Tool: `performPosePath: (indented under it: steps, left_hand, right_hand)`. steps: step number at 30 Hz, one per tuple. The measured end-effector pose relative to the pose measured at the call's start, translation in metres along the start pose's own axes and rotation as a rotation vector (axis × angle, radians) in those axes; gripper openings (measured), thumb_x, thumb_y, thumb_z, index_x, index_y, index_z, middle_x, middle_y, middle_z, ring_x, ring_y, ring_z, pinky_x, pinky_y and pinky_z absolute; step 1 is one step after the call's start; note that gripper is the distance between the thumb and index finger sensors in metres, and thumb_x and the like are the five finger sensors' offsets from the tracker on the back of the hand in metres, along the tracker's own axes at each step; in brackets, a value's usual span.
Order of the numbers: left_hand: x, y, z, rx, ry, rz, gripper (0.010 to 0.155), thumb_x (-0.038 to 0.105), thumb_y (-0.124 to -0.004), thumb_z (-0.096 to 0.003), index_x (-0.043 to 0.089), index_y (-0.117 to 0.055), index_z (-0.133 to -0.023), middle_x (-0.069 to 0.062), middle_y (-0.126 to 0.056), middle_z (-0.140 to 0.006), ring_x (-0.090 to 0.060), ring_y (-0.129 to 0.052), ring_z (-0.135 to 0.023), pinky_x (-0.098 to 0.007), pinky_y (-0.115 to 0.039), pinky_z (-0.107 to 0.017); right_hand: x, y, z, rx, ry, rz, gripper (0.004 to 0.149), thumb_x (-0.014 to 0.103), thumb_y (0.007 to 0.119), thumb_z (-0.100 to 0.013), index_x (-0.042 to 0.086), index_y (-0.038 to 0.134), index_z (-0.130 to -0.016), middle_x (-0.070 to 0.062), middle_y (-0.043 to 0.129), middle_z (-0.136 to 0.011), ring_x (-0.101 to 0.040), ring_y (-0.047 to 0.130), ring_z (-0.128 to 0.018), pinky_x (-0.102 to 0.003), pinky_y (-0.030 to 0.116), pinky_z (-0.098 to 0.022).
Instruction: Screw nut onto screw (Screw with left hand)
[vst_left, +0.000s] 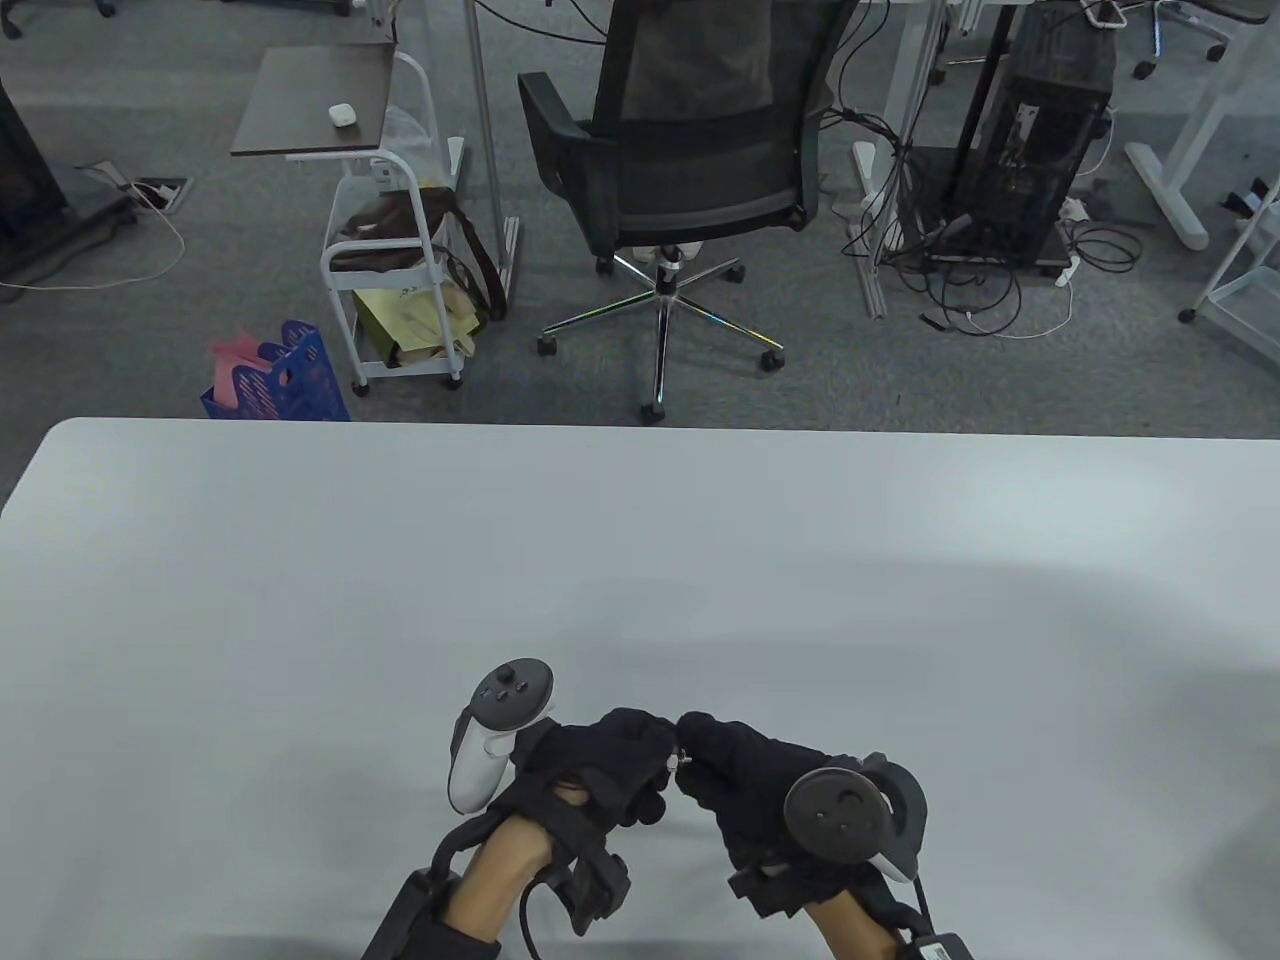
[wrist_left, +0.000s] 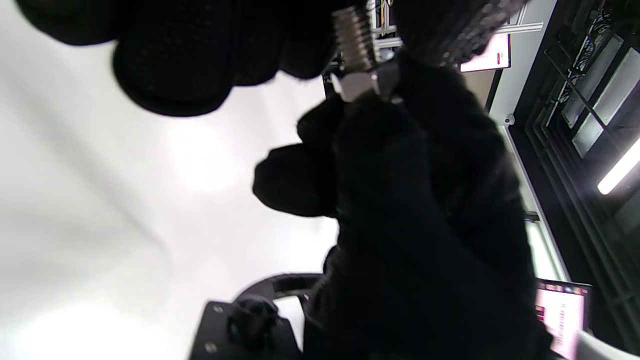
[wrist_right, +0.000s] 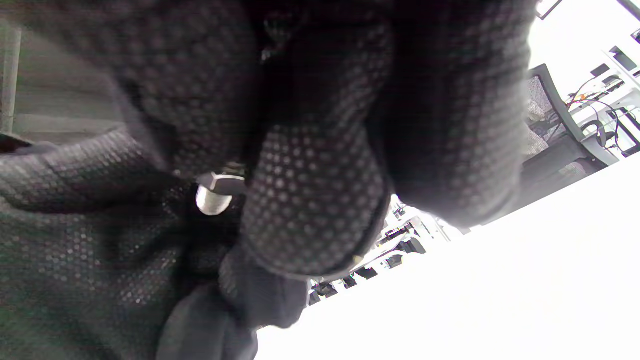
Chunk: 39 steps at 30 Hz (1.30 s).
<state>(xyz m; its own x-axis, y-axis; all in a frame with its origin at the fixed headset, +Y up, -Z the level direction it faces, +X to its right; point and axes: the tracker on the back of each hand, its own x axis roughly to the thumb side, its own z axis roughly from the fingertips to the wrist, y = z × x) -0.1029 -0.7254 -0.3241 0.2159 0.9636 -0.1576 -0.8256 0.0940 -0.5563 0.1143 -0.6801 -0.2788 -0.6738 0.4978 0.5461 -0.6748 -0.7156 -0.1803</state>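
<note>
Table view: above the desk's (vst_left: 300, 560) near edge we see both hands meet fingertip to fingertip. Left wrist view alone shows right hand (wrist_left: 415, 210) pinching nut (wrist_left: 361, 84), left hand (wrist_left: 190, 55) gripping screw (wrist_left: 354, 37).

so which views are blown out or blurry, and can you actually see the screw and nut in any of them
Table view: evenly lit, sharp, but the screw is a speck between the left hand and right hand. Left wrist view: table glares white, gloves black, threads and nut visible. Right wrist view: table overexposed, gloves soft.
</note>
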Motion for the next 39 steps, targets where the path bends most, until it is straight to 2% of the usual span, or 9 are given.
performPosePath:
  steps: [3,8,14,21,26,30,33,36,39]
  left_hand:
    - [0.0028,-0.0018,-0.0011,-0.026,-0.012,0.0,0.054,0.04,-0.072,-0.0444,0.002,-0.078,-0.083,-0.029,-0.085,-0.073,-0.046,-0.092,-0.046,-0.061,-0.07,-0.041]
    - [0.0019,-0.0025,-0.0004,-0.092,-0.028,0.049,0.063,0.043,-0.069,-0.0456,0.007,-0.058,-0.096,-0.026,-0.07,-0.086,-0.041,-0.086,-0.057,-0.058,-0.068,-0.048]
    - [0.002,-0.002,-0.0013,-0.035,-0.015,0.017,0.055,0.042,-0.072,-0.0445,0.003,-0.078,-0.083,-0.028,-0.085,-0.073,-0.045,-0.092,-0.045,-0.06,-0.071,-0.04]
    - [0.0017,-0.0011,0.0009,-0.051,-0.014,0.05,0.064,0.046,-0.07,-0.045,0.006,-0.065,-0.094,-0.026,-0.077,-0.081,-0.043,-0.089,-0.053,-0.058,-0.069,-0.045]
    - [0.0032,-0.0042,-0.0005,-0.05,-0.008,0.008,0.057,0.043,-0.072,-0.0445,0.002,-0.078,-0.084,-0.028,-0.085,-0.073,-0.045,-0.092,-0.045,-0.06,-0.071,-0.041]
    - [0.0043,-0.0044,-0.0004,-0.11,-0.023,0.027,0.056,0.039,-0.072,-0.0452,0.005,-0.068,-0.089,-0.026,-0.077,-0.08,-0.042,-0.089,-0.052,-0.058,-0.069,-0.045]
    - [0.0019,-0.0027,0.0006,-0.073,-0.014,0.053,0.066,0.048,-0.07,-0.0451,0.005,-0.064,-0.095,-0.027,-0.076,-0.082,-0.043,-0.088,-0.054,-0.059,-0.068,-0.046]
    - [0.0034,-0.0019,0.0003,-0.009,-0.018,-0.004,0.059,0.044,-0.072,-0.0439,0.003,-0.079,-0.085,-0.028,-0.084,-0.074,-0.045,-0.091,-0.046,-0.06,-0.071,-0.042]
    - [0.0064,-0.0034,0.0001,-0.059,-0.017,-0.002,0.054,0.038,-0.072,-0.0445,0.003,-0.074,-0.086,-0.027,-0.081,-0.076,-0.044,-0.09,-0.048,-0.059,-0.07,-0.043]
  right_hand:
    - [-0.0007,-0.0003,0.0001,-0.002,0.0,0.0,0.048,0.033,0.095,-0.03,0.014,0.091,-0.073,-0.006,0.107,-0.057,-0.01,0.118,-0.026,-0.036,0.103,-0.027]
    - [-0.001,-0.001,0.0002,-0.008,0.011,-0.039,0.047,0.033,0.095,-0.03,0.014,0.091,-0.073,-0.006,0.107,-0.057,-0.01,0.118,-0.026,-0.036,0.104,-0.027]
    - [-0.0011,-0.0006,0.0004,-0.005,0.003,-0.019,0.047,0.033,0.095,-0.03,0.015,0.091,-0.073,-0.005,0.107,-0.057,-0.01,0.118,-0.026,-0.036,0.103,-0.027]
    - [-0.0016,-0.0007,0.0006,-0.014,0.015,-0.053,0.047,0.033,0.094,-0.03,0.015,0.092,-0.073,-0.006,0.107,-0.057,-0.01,0.118,-0.026,-0.036,0.103,-0.027]
    - [-0.0017,-0.001,0.0006,-0.01,0.007,-0.029,0.046,0.033,0.094,-0.03,0.015,0.092,-0.073,-0.005,0.107,-0.057,-0.01,0.118,-0.026,-0.036,0.104,-0.027]
    - [-0.002,-0.0008,0.0006,-0.012,0.02,-0.061,0.046,0.033,0.094,-0.03,0.015,0.092,-0.073,-0.006,0.107,-0.057,-0.01,0.118,-0.026,-0.036,0.103,-0.027]
    - [-0.0022,-0.0016,0.0004,-0.016,0.015,-0.045,0.046,0.033,0.094,-0.03,0.015,0.092,-0.073,-0.005,0.107,-0.057,-0.01,0.118,-0.026,-0.036,0.103,-0.027]
    - [-0.0019,-0.0005,0.0004,-0.007,0.012,-0.036,0.046,0.033,0.094,-0.03,0.015,0.092,-0.073,-0.005,0.107,-0.057,-0.01,0.118,-0.026,-0.036,0.103,-0.027]
    - [-0.0013,-0.0002,0.0004,-0.001,0.007,-0.034,0.046,0.033,0.094,-0.03,0.015,0.092,-0.073,-0.005,0.107,-0.057,-0.01,0.118,-0.026,-0.036,0.103,-0.027]
